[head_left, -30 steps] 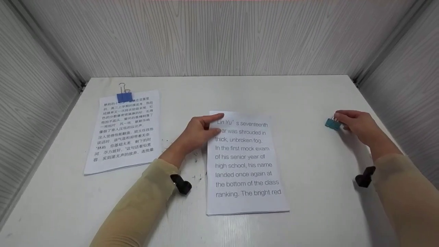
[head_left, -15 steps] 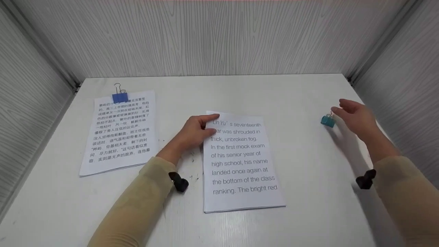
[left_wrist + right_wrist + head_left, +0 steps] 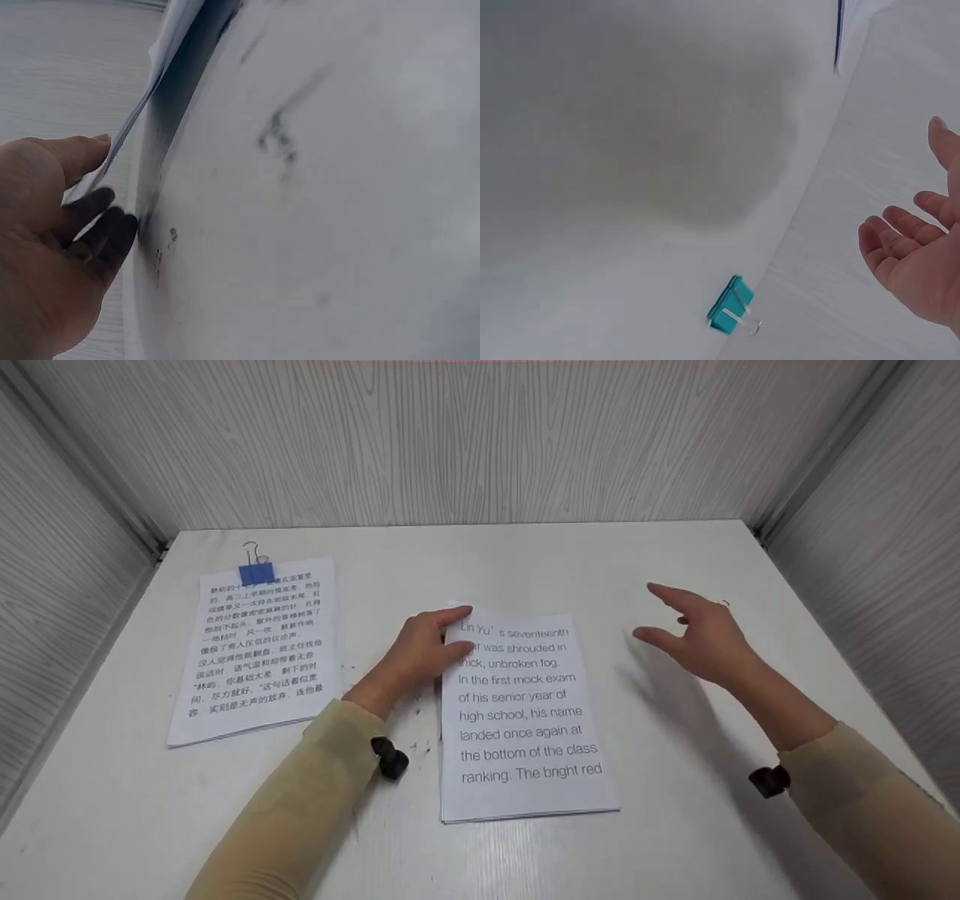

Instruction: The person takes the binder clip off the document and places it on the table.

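A stack of paper with English text [image 3: 529, 802] lies mid-table in the head view. My left hand [image 3: 421, 649] pinches its upper left edge, thumb on top. In the left wrist view the edge of the paper [image 3: 124, 139] is raised off the table between the thumb and the fingers [image 3: 120, 236]. My right hand [image 3: 705, 641] is in the air to the right of the stack, thumb and fingers spread, holding nothing. A teal binder clip [image 3: 733, 306] rests on the table in the right wrist view; in the head view the hand hides all but a bit of its wire handle.
At the left lies another stack, with Chinese text [image 3: 255, 660], a blue binder clip [image 3: 256, 574] on its top edge. Dark marks [image 3: 277, 139] spot the white tabletop [image 3: 525, 855]. Pale wood-grain panels [image 3: 465, 442] wall in the back and both sides.
My right hand has let go of the teal binder clip and moved left toward the English stack, its fingers spreading. My left hand keeps its hold on the stack.
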`<state>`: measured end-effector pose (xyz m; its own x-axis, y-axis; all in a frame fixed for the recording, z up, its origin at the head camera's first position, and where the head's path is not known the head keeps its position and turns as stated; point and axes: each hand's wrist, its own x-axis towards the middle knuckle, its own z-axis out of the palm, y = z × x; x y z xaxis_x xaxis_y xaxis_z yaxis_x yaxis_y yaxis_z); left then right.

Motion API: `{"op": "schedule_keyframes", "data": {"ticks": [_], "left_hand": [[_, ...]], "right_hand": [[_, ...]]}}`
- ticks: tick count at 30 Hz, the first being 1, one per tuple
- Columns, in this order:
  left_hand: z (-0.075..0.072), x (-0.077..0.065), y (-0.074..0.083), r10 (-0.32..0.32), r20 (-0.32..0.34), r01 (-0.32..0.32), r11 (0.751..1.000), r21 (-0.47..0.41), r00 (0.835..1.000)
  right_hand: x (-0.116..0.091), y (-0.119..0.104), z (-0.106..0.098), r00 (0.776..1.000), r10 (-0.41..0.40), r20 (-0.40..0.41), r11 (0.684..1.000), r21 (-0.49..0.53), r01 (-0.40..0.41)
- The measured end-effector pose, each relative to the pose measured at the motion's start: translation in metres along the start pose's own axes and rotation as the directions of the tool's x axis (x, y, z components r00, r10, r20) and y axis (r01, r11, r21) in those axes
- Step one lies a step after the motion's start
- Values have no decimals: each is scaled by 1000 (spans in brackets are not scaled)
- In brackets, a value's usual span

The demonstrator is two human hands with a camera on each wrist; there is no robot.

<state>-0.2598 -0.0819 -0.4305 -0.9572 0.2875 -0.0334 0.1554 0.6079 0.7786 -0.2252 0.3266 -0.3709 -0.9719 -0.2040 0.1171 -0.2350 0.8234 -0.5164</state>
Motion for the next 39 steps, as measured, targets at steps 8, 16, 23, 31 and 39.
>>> {"op": "schedule_keyframes", "data": {"ticks": [8,16,23,31,39], "left_hand": [[2,-21,23,14,9,-16,909,417,1000],[6,-56,37,80,132,-142,801,582,988],[11,-92,39,107,221,-223,764,606,969],[17,-116,34,120,292,-280,748,602,949],[21,-115,32,116,334,-305,740,599,936]], "right_hand": [[-18,-43,32,987,-109,118,983,-132,124],[-37,-64,49,959,-149,241,958,-205,200],[-52,-76,60,934,-146,327,943,-239,232],[-61,-79,71,865,-181,467,897,-282,340],[-60,-71,69,836,-153,527,890,-294,348]]}}
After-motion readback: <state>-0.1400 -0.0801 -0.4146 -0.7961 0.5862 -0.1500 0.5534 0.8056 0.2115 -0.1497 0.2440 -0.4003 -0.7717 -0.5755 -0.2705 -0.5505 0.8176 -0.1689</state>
